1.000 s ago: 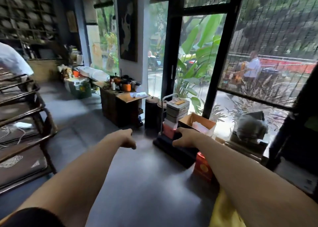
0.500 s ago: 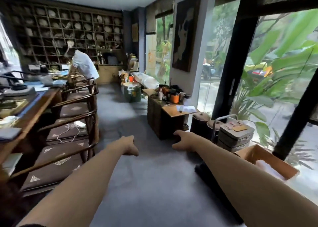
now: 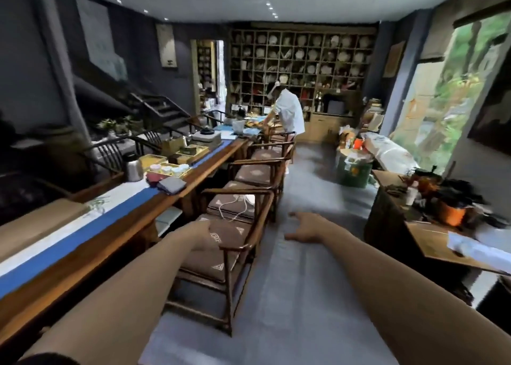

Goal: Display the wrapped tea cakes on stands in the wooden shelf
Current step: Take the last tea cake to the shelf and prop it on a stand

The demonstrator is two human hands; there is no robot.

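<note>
Both hands are empty: the left hand looks loosely curled, the right hand has fingers relaxed and spread. The wooden shelf with wrapped tea cakes stands far ahead; approach along the floor, avoiding the chairs.

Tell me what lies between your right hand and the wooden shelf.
In the head view, bare grey floor runs from the right hand to the wooden shelf; a person in white stands left of it.
</note>
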